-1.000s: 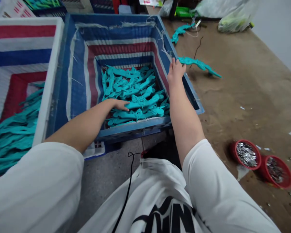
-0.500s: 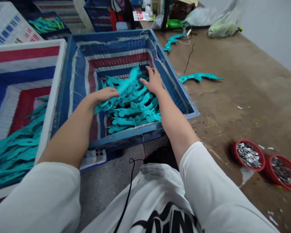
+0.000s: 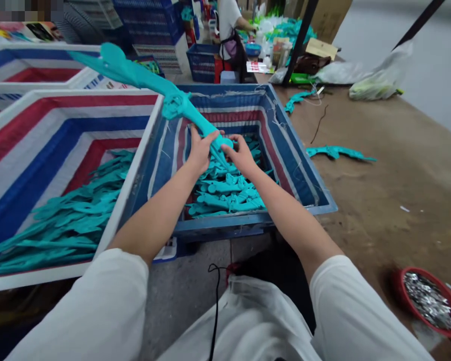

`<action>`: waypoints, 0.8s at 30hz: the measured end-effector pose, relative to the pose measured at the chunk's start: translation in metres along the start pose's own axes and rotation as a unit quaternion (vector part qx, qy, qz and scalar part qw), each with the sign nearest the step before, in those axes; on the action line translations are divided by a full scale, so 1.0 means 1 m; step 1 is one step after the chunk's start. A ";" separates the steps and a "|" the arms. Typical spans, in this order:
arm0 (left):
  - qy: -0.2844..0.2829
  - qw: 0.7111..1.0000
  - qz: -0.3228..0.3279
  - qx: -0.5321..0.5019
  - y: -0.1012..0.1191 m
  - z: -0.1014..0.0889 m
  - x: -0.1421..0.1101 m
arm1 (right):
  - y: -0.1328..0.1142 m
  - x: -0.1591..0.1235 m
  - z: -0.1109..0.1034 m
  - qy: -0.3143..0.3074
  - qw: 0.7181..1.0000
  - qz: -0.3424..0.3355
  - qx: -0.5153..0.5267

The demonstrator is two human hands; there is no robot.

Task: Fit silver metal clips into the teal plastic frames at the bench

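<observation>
A long, curved turquoise plastic piece (image 3: 153, 84) slants up to the left, with a round, detailed part near its middle. My left hand (image 3: 200, 153) is closed around its lower portion. Beside it my right hand (image 3: 242, 154) pinches the lower end between thumb and fingers. Both hands are above a blue crate (image 3: 225, 225) lined with striped sheeting. Below them in that crate lies a pile of similar turquoise pieces (image 3: 229, 193), partly hidden by my hands and forearms.
To the left, a white-rimmed crate (image 3: 108, 250) holds more turquoise pieces (image 3: 78, 215). On the brown table (image 3: 379, 200) at right lie a turquoise piece (image 3: 340, 152) and a red bowl (image 3: 400, 291) of small metal parts. A person (image 3: 228, 25) stands at the back.
My left hand has lifted a turquoise piece out of the pile, and its far end now points up left. My right hand has come in onto its lower end. The view has tilted up.
</observation>
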State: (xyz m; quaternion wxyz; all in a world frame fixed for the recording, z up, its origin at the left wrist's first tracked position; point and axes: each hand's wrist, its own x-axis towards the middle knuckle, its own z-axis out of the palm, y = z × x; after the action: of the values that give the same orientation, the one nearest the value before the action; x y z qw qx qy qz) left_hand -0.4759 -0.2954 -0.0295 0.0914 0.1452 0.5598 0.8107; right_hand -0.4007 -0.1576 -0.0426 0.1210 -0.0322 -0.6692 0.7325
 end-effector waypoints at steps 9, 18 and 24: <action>0.040 0.974 0.134 0.176 -0.011 0.006 0.005 | -0.024 -0.011 -0.003 0.006 0.986 0.118 0.118; 0.067 0.996 -0.044 -0.026 0.022 -0.007 0.023 | -0.035 0.026 -0.085 0.228 0.969 -0.018 0.095; 0.112 0.991 -0.040 -0.054 0.045 -0.006 0.019 | -0.009 0.034 -0.151 0.310 0.950 -0.042 0.001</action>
State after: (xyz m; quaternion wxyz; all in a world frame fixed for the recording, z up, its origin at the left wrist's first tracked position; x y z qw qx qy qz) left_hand -0.4954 -0.3108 0.0135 0.0687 0.0257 0.5270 0.8467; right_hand -0.4010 -0.0029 -0.0452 0.3528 -0.2294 -0.5991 0.6812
